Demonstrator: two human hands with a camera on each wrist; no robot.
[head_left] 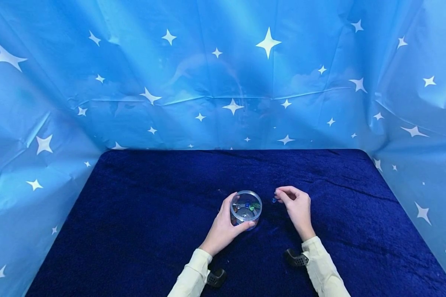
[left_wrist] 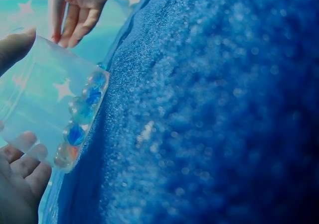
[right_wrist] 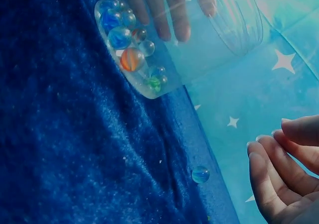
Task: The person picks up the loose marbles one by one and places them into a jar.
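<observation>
My left hand [head_left: 223, 231] grips a clear round jar [head_left: 258, 222], thumb on the near side and fingers round the far side. Several glass marbles [right_wrist: 132, 59], blue, orange and green among them, lie along the jar's bottom. The jar's mouth is uncovered, tilted a little in the head view. Right of the jar, my right hand [head_left: 298, 206] hovers with bent fingers and thumb close together. Just below its fingertips is a single blue marble [right_wrist: 201, 174], which appears apart from the fingers in the right wrist view. Nothing shows between those fingertips.
A dark blue plush cloth [head_left: 134, 231] covers the table. Behind and at both sides hangs a light blue curtain [head_left: 193, 74] with white stars. A black strap piece [head_left: 217, 278] sits at the left wrist, and another black piece [head_left: 296, 258] at the right.
</observation>
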